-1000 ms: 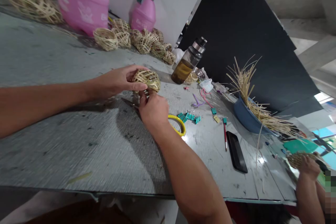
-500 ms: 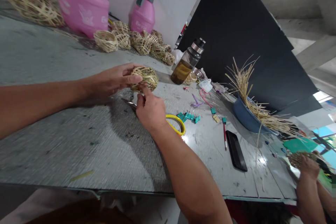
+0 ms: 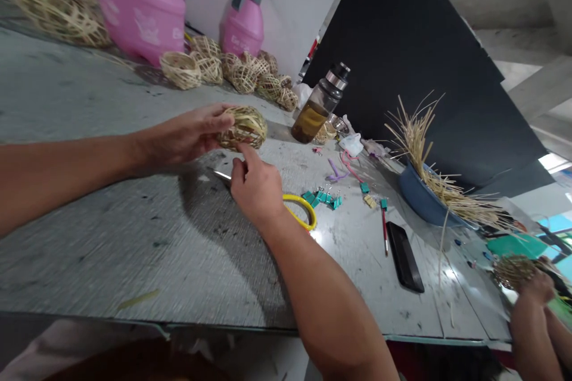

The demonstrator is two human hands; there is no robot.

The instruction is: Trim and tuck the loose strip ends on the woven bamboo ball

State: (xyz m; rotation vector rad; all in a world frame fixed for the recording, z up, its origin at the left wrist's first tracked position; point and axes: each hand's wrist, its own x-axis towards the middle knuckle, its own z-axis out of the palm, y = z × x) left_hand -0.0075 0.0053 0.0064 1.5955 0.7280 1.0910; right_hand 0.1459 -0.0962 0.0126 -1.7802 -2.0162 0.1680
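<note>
Head view: woven ball [image 3: 245,127] juts rightward from the left hand [image 3: 199,132], whose grip pinches its left edge

Scissors [image 3: 308,206] before the woven ball [image 3: 251,124], bottle [image 3: 315,110] behind, phone [image 3: 404,256] and basin [image 3: 416,193] farther right on the table [image 3: 107,232]

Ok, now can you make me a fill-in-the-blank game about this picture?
1. The hand gripping the woven ball is the person's ____ one.
2. The big loop by the right hand is colored ____.
3. The thin brush beside the phone has a ____ handle.
4. The basin with strips sticking out is colored ____.

Missing words: left; yellow; red; blue.
</note>
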